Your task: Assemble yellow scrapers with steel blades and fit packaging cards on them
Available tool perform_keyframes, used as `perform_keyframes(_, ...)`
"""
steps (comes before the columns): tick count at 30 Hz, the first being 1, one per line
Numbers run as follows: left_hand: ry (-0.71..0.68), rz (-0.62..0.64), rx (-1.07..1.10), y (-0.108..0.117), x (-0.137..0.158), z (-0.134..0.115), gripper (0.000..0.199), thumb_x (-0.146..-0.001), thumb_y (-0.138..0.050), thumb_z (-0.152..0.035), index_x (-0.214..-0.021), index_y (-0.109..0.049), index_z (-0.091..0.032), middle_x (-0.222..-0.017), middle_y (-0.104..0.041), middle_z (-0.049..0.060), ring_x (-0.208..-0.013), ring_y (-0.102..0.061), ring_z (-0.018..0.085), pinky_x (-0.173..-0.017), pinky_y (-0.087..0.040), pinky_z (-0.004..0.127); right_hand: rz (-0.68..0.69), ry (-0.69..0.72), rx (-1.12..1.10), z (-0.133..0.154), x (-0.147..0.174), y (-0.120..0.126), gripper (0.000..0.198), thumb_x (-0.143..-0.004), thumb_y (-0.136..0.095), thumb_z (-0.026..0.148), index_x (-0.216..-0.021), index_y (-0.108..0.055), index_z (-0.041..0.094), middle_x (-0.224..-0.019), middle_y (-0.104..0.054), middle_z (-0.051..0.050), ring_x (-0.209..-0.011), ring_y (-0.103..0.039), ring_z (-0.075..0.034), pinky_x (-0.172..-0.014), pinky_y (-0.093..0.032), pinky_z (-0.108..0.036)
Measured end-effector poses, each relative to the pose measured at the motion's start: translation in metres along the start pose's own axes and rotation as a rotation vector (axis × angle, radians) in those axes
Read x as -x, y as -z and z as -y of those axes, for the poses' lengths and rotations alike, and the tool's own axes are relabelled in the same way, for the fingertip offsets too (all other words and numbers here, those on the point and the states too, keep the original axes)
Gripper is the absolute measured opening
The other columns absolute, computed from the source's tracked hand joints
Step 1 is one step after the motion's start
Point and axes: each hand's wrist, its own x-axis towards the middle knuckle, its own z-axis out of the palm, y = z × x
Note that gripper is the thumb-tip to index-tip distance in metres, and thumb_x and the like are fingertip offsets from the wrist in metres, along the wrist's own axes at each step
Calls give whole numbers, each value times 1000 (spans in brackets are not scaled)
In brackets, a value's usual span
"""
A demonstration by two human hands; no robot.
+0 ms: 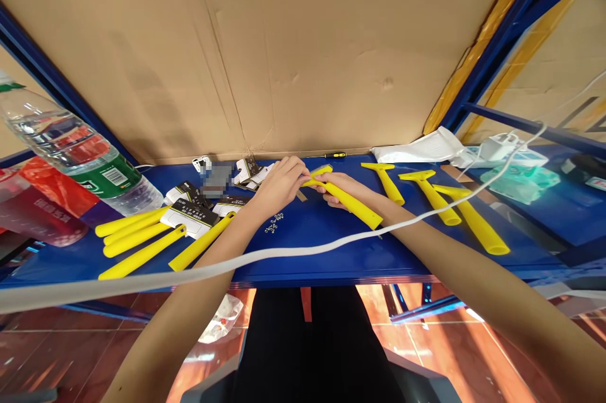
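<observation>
My right hand (341, 188) is closed around a yellow T-shaped scraper handle (357, 204) near its crosswise head, with the hollow tube end pointing toward me and right. My left hand (285, 180) is closed in a pinch at the left end of that head. Whatever lies between its fingertips is too small to make out. Small metal nuts or similar hardware (273, 223) lie loose on the blue table (303, 254) below my left hand. Three more yellow T-shaped handles (430, 198) rest to the right of my right forearm.
At left lie several yellow handles (142, 251) with black-and-white cards (189, 216). A large water bottle (104, 169) stands beyond them. A yellow-black screwdriver (337, 155) lies by the cardboard wall (307, 62). A white cable (284, 253) crosses the view before my forearms. White packaging (416, 147) sits back right.
</observation>
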Motion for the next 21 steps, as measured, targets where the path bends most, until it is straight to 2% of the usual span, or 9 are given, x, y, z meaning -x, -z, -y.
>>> perform_keyframes(7,-44,-16,93,6,-1,-1,26,-118,-59,-37,-116,-80,-23,-121,-79,13,-113,-69,29,-102,-52,47,19,-1,-56,1,-1,3,23,-101,-81,39,-95,-68,22,-64,-60,4,-39,-46,-9,-32,-34,-21)
perform_keyframes(12,-55,-3,79,10,0,-2,25,-114,-65,-35,-117,-89,-27,-126,-81,12,-121,-70,30,-111,-54,51,37,20,-115,-5,-6,9,23,-98,-86,39,-98,-70,22,-72,-63,2,-41,-47,-8,-33,-35,-20)
perform_keyframes(21,-55,-37,161,6,-1,5,21,-110,-71,-29,-116,-91,-27,-123,-80,13,-118,-70,30,-105,-58,49,17,14,-99,-6,-7,9,25,-98,-86,41,-96,-69,23,-73,-64,2,-42,-46,-9,-32,-34,-21)
